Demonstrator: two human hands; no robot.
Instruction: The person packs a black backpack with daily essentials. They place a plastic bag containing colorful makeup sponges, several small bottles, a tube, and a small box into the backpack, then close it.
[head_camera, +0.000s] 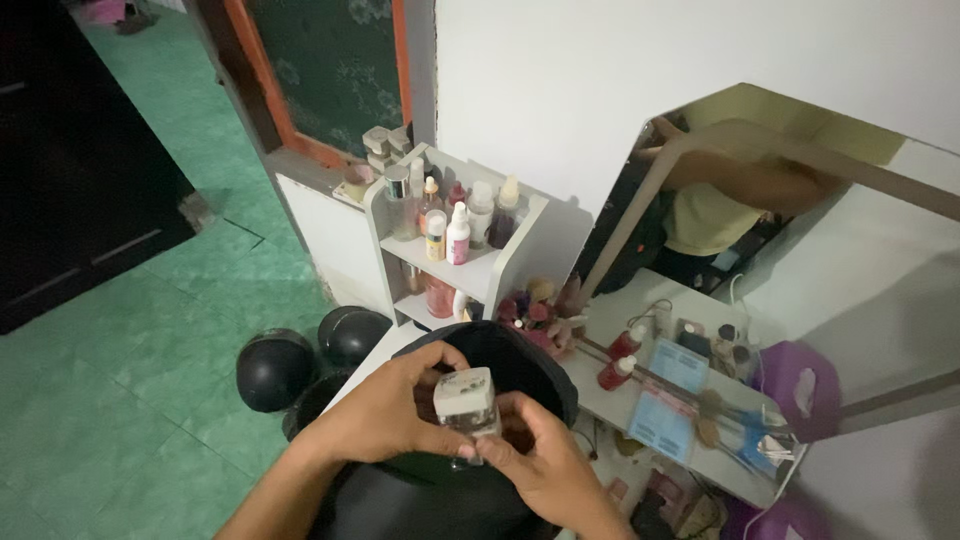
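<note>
Both my hands hold a small clear bottle with a square white cap (466, 402) at the bottom middle of the view. My left hand (385, 410) wraps it from the left, fingers over the cap. My right hand (545, 465) grips its lower part from the right. Directly under the bottle sits a black helmet-like round object (510, 355) with its opening facing up.
A white shelf unit (480, 270) with several cosmetic bottles stands just beyond. A large mirror (800, 250) leans at the right above a cluttered white vanity top (690, 410). Two black helmets (275, 370) lie on the green tiled floor at the left.
</note>
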